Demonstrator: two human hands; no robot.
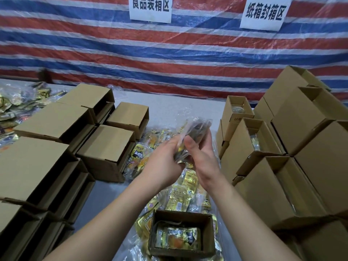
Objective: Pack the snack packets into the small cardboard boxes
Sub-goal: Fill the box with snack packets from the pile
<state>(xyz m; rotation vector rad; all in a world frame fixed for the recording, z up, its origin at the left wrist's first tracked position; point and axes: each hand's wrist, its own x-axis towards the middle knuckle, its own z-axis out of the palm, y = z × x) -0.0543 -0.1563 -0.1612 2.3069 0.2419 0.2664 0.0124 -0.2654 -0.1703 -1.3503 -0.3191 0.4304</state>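
A person's two bare forearms reach forward over a grey worktop (105, 194). The left hand (165, 159) and right hand (202, 155) meet in the air above the middle of the worktop, both with fingers curled around a small bunch of snack packets (195, 132), dark and wrapped in clear crinkled film.

Beneath the hands, a loose pile of yellow and gold packets (185, 193) lies in clear plastic, running from the middle of the worktop toward its near edge. At the near edge stands an open small cardboard box (181, 234), with at least one packet lying flat inside and room left above it.

The packets look light, soft and slippery, likely to slide out of a loose grip, so holding the bunch squeezed across its flat sides seems safest.

Empty boxes lying on their sides (105, 147) crowd the left side of the worktop. Upright open boxes (250, 147), some already holding packets, stack along the right side. Open room is only the narrow strip between these stacks, so the way down to the box is short but tight. A red, white and blue striped tarp (169, 53) with two paper signs hangs along the far edge.
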